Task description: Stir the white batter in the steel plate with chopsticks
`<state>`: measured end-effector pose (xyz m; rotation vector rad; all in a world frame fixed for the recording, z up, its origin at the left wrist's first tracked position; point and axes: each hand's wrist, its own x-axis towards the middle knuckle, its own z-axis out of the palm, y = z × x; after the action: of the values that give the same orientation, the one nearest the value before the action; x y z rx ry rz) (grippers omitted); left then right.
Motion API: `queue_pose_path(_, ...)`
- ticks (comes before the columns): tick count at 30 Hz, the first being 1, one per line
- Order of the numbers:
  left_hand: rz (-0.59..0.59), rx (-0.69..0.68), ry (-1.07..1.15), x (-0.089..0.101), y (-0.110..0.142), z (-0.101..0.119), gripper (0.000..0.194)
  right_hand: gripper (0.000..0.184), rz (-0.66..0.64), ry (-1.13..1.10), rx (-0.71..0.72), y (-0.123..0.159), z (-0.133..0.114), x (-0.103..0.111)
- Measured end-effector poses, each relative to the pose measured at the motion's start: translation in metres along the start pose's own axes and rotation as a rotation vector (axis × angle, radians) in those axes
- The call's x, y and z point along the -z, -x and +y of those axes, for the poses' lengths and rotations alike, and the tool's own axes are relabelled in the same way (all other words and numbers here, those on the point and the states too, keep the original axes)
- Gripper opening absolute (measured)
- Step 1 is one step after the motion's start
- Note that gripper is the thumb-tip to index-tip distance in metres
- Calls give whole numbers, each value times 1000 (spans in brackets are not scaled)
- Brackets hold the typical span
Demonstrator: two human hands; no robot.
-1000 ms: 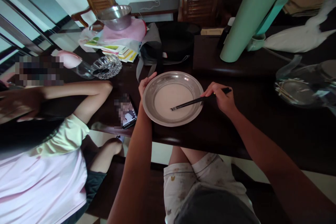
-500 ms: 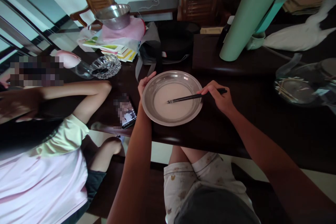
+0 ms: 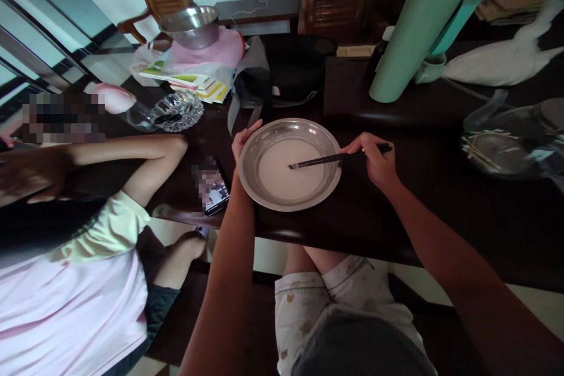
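A round metal bowl [image 3: 250, 182] with a wide rim rests on the dark table close to its front edge. Pale, milky liquid [image 3: 282, 179] covers its bottom. My left hand [image 3: 243, 140] grips the bowl's left rim, with part of the fingers hidden behind the metal. Dark chopsticks [image 3: 324, 159] are pinched in my right hand [image 3: 373, 158], just beyond the bowl's right rim. Their tips dip into the liquid near the middle of the bowl.
A phone [image 3: 215, 194] lies left of my forearm, near a seated person [image 3: 88, 288] leaning on the table. Behind are a glass dish [image 3: 178, 111], a black bag [image 3: 299, 70] and a tall green cylinder [image 3: 423, 23]. A clear container [image 3: 497, 147] stands right.
My right hand has shifted to the right with the chopsticks, and their tips have moved slightly right and up in the liquid. My left hand stays on the rim.
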<state>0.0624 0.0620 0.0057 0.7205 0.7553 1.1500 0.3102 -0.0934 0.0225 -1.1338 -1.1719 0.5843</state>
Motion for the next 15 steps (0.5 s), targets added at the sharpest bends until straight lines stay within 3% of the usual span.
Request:
queue_pose_path(6, 1, 0, -11, 0, 0, 0, 41, 40, -134, 24, -27, 3, -1, -1)
queue_pose_path(12, -6, 12, 5, -2, 0, 1, 42, 46, -2, -7, -18, 0, 2, 1)
queue_pose_path(15, 9, 15, 0, -2, 1, 1, 41, 43, -91, 2, -33, 2, 1, -1)
